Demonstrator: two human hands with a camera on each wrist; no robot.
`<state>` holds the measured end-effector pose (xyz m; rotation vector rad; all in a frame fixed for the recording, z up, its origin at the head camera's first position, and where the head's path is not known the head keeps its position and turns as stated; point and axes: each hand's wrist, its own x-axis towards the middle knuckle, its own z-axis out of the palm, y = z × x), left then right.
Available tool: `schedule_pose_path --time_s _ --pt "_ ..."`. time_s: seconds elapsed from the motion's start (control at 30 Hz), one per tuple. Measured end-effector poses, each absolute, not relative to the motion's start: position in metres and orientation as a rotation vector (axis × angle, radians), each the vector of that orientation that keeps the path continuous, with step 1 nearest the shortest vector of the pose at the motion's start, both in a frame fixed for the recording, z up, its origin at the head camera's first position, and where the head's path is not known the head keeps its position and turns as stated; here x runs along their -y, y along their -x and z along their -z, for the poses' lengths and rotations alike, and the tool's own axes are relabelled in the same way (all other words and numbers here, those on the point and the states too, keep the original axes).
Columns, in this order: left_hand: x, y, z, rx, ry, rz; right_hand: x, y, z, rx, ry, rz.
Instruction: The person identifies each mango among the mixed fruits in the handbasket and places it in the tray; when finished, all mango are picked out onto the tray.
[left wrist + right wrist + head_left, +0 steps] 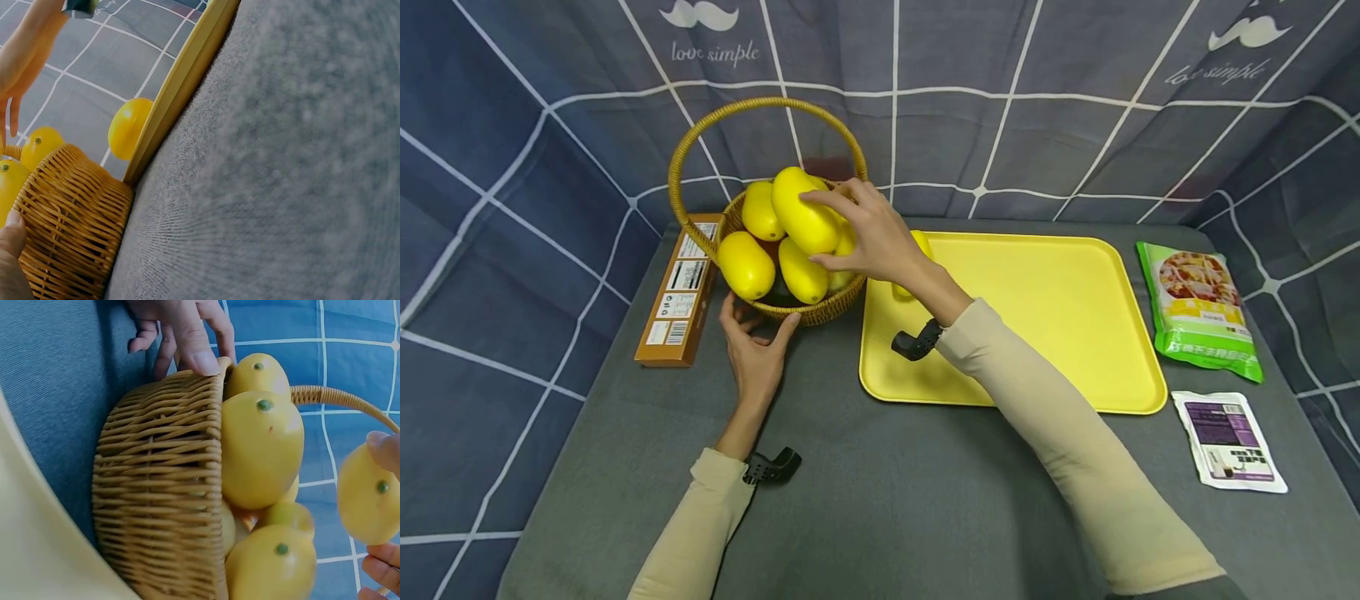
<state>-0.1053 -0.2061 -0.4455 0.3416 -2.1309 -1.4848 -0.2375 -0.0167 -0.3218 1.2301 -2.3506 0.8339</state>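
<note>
A wicker basket (823, 312) with a tall arched handle stands at the back left, filled with several yellow mangoes (747, 265). My right hand (880, 233) holds another mango (801, 210) over the basket, thumb on one side and fingers on the other. In the right wrist view, that mango (370, 495) is apart from the fruit below and shows its green stem end. Low at the basket's near side, my left hand (757, 354) grips it, with the thumb (203, 361) at the rim. Behind my right wrist, one mango (922, 242) lies on the yellow tray (1037, 325), partly hidden.
Left of the basket lies a long brown box (676, 292) with white labels. A green food packet (1202, 308) and a white-and-purple pouch (1228, 442) are right of the tray. Checked cloth (955, 150) hangs behind the grey table (880, 500).
</note>
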Motion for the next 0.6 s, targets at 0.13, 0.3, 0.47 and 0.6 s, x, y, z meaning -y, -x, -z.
schedule_pose_path --time_s 0.13,0.3,0.47,0.6 --pt "0.199 0.098 0.429 2.132 -0.342 1.498 0.004 0.232 0.325 2.355 -1.193 -0.850" --pt "0.197 0.095 0.423 2.128 -0.332 1.511 -0.016 0.228 0.332 2.342 -1.139 -0.889" --pt "0.196 0.095 0.424 2.121 -0.323 1.508 -0.040 0.226 0.339 2.313 -1.067 -0.950" --pt "0.196 0.096 0.424 2.119 -0.320 1.506 -0.061 0.223 0.346 2.310 -0.995 -0.971"
